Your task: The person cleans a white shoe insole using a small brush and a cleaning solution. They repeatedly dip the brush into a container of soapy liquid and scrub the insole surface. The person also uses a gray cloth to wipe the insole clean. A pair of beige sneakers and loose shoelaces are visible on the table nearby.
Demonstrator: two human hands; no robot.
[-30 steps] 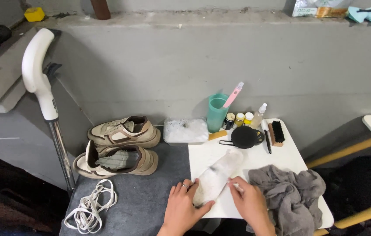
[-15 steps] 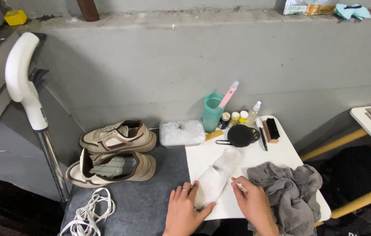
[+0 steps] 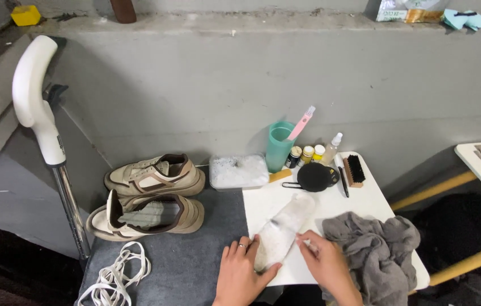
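Bare forearms without sleeves; a ring (image 3: 241,246) on the left hand (image 3: 242,274)

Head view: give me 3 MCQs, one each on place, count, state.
1. Where do the laces lie?
A. on the white board
B. on the grey mat, in front of the shoes
C. in the cup

2. How many shoes are on the mat?
A. one
B. two
C. three

3. How is the insole held?
A. flat on the board, a hand at each side
B. lifted in the air
C. tucked inside a shoe

Answers:
1 B: the laces sit in a loose pile on the mat, nearer the person than the shoes.
2 B: two tan and white shoes lie side by side.
3 A: the left hand and right hand press its near end on the board.
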